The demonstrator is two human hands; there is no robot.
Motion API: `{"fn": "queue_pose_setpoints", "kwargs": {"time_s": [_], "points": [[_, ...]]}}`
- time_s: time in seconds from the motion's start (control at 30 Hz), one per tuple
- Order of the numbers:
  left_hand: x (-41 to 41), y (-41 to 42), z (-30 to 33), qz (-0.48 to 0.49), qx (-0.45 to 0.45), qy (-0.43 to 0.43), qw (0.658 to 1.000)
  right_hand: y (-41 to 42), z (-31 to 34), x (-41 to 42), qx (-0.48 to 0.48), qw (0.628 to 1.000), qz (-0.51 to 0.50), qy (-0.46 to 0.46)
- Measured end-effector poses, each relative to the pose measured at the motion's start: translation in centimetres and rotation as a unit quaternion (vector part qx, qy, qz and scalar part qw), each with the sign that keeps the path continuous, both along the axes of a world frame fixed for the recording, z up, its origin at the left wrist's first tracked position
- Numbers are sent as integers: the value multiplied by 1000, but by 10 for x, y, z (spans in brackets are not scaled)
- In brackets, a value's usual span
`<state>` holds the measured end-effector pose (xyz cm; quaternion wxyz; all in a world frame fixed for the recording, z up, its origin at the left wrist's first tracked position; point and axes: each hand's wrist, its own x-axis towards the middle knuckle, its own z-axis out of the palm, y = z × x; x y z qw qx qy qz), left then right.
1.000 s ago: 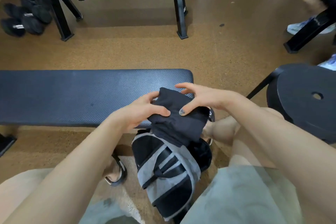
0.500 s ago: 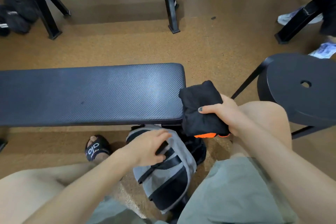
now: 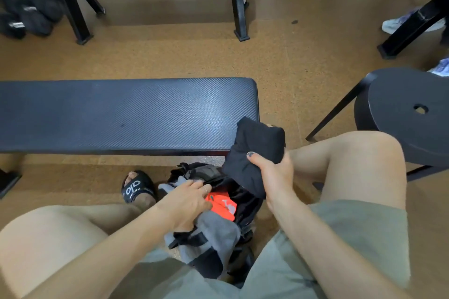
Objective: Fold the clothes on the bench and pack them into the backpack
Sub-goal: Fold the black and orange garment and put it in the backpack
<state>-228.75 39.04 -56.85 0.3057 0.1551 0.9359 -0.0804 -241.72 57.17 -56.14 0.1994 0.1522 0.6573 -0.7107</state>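
Cork-brown gym flooring ran under 2 padded benches, and the near bench (image 3: 126,114) lay bare across the left of the view, with a black stool (image 3: 410,114) at the right. Between the seated person's knees the grey-and-black backpack (image 3: 213,238) sat on the floor, its mouth pulled open and something orange (image 3: 220,204) already inside. The left hand (image 3: 187,204) rested at the bag's near-left rim, fingers curled over the fabric edge — it seemed to be holding the opening wide, though the fingertips were hidden. The right hand (image 3: 272,172) clutched the folded black garment (image 3: 257,150) just above the opening's far-right side, thumb on top and fingers wrapped underneath. That bundle looked light, soft and limp — likely to spring loose if pinched at 1 corner, so a full grip across the middle of the fold seemed the surest hold. It would probably compress easily into the bag.
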Motion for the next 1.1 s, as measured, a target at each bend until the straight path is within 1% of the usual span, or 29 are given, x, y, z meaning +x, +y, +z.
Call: {"fn": "queue_pose_setpoints", "kwargs": {"time_s": [0.03,0.1,0.17,0.23,0.27,0.33,0.37,0.4,0.43,0.47,0.57,0.63,0.67,0.7,0.73,0.8,0.83,0.87,0.9,0.93,0.97,1.0,1.03,1.1], "points": [[11,-7,-1,-16,5,20,1000,-5,-1,10,18,999,21,27],[26,-18,-1,-28,42,49,998,-14,-8,32,62,991,90,81],[33,-23,3,-37,75,69,994,-23,-21,51,98,970,189,115],[36,-25,11,-47,105,114,987,-31,-34,65,137,940,293,107],[37,-27,16,-50,124,145,980,-35,-41,68,154,929,324,90],[40,-31,24,-56,137,194,970,-40,-50,66,182,917,351,47],[42,-33,27,-59,133,209,967,-41,-52,62,200,907,369,37],[43,-35,29,-60,128,216,966,-42,-54,59,224,889,397,40],[43,-37,29,-60,125,218,966,-44,-55,55,249,864,434,52],[43,-39,29,-57,124,220,966,-47,-55,52,283,830,474,71],[36,-39,26,-49,128,227,964,-61,-54,45,395,704,577,124],[30,-37,28,-46,137,231,962,-74,-57,43,449,626,621,146],[28,-37,31,-42,141,231,962,-80,-58,43,474,592,632,159],[25,-37,34,-40,144,230,962,-85,-58,44,497,570,631,172],[23,-38,36,-37,147,225,963,-89,-60,44,513,559,627,175],[21,-40,40,-21,149,209,966,-96,-67,39,519,572,614,161],[20,-41,42,-11,151,205,967,-99,-67,36,512,591,605,148],[21,-42,44,1,154,206,966,-103,-68,31,495,623,591,131],[20,-43,45,12,155,210,965,-107,-68,29,466,663,576,107],[17,-45,48,19,152,218,964,-110,-68,27,420,703,567,82],[13,-46,51,24,145,225,963,-113,-67,28,374,730,569,59],[8,-47,55,26,134,226,965,-115,-68,31,346,733,584,38],[3,-46,58,24,122,226,966,-116,-69,33,349,721,598,21],[-3,-41,60,16,100,212,972,-112,-76,35,383,700,603,-11]]}}
